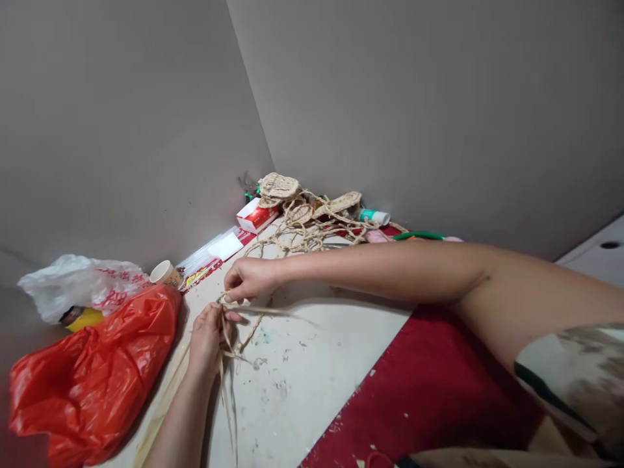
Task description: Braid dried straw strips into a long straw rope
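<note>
Over the left part of the pale board, my two hands are close together on a braided straw cord [252,333]. My left hand [208,331] is closed, its fingers pinching the straw strands from below. Just above it, my right hand [253,279] reaches in from the right and pinches the upper end of the strands between thumb and finger. Loose straw strands [228,396] hang down past my left hand, and one sticks out to the right. More braided cord runs back toward a tangled pile of straw braid [312,237] by the wall corner.
A red plastic bag [97,370] and a clear bag [73,283] lie at left, with a paper cup [164,273] beside them. A red-and-white box [257,216], woven straw soles [279,186] and a white-teal tube [374,216] stand at the back. Red cloth [414,383] covers the right side.
</note>
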Demonstrator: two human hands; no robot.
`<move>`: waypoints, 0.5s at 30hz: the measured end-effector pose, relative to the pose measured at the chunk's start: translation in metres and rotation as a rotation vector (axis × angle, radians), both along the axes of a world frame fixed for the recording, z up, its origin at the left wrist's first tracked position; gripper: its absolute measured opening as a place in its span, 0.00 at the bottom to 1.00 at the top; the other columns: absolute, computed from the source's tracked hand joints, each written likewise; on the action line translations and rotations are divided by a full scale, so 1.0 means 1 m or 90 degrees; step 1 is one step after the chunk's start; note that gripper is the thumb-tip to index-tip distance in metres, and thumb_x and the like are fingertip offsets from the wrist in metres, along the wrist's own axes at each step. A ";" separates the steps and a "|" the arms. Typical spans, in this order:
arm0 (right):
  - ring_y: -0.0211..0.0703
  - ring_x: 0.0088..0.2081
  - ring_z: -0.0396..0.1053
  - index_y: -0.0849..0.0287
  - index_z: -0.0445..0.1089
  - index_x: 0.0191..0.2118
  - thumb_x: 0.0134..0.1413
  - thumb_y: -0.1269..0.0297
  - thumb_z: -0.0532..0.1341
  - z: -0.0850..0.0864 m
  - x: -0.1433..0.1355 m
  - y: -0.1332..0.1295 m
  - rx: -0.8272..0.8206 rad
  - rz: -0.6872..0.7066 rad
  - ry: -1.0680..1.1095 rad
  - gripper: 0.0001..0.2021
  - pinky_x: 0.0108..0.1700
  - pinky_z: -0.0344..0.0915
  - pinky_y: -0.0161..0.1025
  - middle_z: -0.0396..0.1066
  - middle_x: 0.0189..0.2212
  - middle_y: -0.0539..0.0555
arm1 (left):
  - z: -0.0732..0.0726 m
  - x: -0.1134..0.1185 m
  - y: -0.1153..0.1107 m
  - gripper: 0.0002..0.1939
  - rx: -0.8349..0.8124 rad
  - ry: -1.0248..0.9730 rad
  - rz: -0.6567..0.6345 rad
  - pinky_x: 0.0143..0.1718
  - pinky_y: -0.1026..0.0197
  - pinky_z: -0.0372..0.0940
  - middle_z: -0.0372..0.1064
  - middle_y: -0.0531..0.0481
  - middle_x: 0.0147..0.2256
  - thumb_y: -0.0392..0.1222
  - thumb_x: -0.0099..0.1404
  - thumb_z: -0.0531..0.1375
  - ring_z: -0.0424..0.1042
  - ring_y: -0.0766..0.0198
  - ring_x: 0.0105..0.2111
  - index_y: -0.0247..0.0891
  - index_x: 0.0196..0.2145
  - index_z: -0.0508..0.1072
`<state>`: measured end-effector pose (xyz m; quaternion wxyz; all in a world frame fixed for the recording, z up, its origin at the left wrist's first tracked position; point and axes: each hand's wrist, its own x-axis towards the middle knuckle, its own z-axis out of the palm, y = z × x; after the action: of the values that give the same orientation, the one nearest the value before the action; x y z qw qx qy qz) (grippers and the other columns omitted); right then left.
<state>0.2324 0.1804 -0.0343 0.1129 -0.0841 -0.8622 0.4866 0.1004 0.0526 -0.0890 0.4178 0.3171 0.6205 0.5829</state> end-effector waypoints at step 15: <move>0.33 0.24 0.62 0.65 0.69 0.25 0.46 0.66 0.62 -0.030 -0.003 0.017 -0.036 -0.177 0.083 0.06 0.28 0.58 0.34 0.68 0.22 0.53 | -0.006 0.000 -0.004 0.14 0.009 0.053 0.000 0.14 0.70 0.42 0.64 0.56 0.20 0.49 0.55 0.61 0.48 0.75 0.13 0.34 0.33 0.70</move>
<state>0.2298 0.1975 -0.0641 0.2324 -0.1741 -0.8189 0.4951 0.1006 0.0485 -0.0954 0.3894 0.3443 0.6332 0.5734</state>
